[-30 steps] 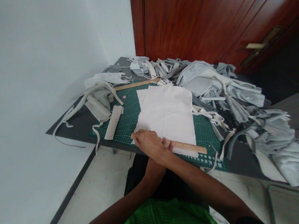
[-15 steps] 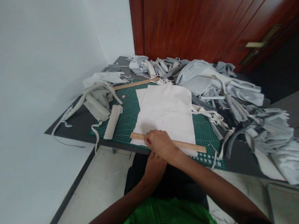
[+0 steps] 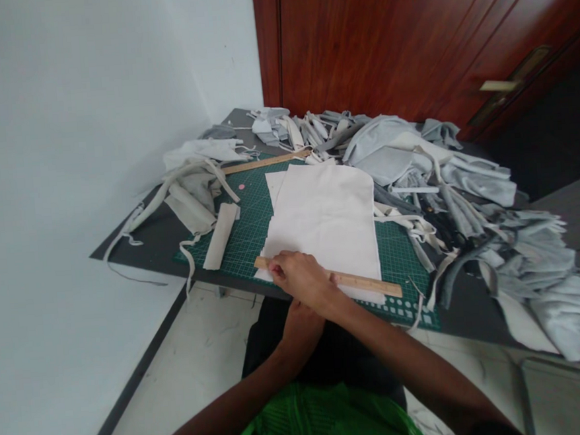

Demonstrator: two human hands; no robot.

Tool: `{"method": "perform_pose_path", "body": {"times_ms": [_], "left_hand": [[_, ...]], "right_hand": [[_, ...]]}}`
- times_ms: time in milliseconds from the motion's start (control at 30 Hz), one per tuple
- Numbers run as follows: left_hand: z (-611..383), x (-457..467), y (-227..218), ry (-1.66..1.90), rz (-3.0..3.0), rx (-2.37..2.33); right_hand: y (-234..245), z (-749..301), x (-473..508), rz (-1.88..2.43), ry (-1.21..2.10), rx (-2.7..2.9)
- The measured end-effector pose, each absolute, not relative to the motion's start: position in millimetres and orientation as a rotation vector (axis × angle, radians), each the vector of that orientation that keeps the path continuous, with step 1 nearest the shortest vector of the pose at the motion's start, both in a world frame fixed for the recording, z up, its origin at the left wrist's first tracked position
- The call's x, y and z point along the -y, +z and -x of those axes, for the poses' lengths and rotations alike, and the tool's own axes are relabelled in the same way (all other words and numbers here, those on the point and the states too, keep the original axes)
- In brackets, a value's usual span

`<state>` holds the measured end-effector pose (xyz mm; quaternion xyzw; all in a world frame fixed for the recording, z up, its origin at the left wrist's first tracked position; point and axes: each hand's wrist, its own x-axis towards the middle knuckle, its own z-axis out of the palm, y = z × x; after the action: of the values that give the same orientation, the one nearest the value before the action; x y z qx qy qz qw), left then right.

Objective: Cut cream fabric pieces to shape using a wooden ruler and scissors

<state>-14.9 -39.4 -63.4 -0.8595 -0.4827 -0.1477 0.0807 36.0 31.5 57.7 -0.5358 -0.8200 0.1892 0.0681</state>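
Note:
My right hand (image 3: 301, 276) is curled closed over the left part of a wooden ruler (image 3: 367, 283), crossing above my left hand. A small pink spot shows at its fingertips; I cannot make out whether it is a held piece. My left hand (image 3: 302, 319) reaches up from the table edge under my right wrist. Its fingers are mostly hidden, but a fingertip shows on the ruler just right of that wrist. The ruler lies across the near end of a stack of white fabric (image 3: 324, 215), which rests on a green cutting mat (image 3: 250, 213).
A small pink disc (image 3: 241, 187) lies on the mat near a second wooden ruler (image 3: 266, 161). At left are a folded beige strip (image 3: 220, 237) and bundled cloth (image 3: 194, 194). Grey and white scraps (image 3: 535, 253) pile up along the back and right. A wall and wooden door (image 3: 382, 45) stand behind.
My right hand has shifted slightly left along the ruler and turned, so the pink spot and a fingertip on the ruler now show. Ruler and fabric stay in place on the mat.

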Motion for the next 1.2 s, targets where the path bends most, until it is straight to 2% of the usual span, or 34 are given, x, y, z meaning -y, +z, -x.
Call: {"method": "perform_pose_path", "body": {"times_ms": [267,467,967,1200], "left_hand": [[16,37,-65,-0.594,2.523,1.381],[20,40,-60,-0.569,2.565,1.361],[12,37,-64,-0.498,2.517,1.436],[16,37,-71,-0.665,2.531,1.36]], "right_hand": [[52,-11,-35,1.599,0.454,2.549],[58,1,-37,1.612,0.499,2.648],[57,-28,-26,1.721,0.505,2.488],[56,-9,-35,1.613,0.471,2.564]]}}
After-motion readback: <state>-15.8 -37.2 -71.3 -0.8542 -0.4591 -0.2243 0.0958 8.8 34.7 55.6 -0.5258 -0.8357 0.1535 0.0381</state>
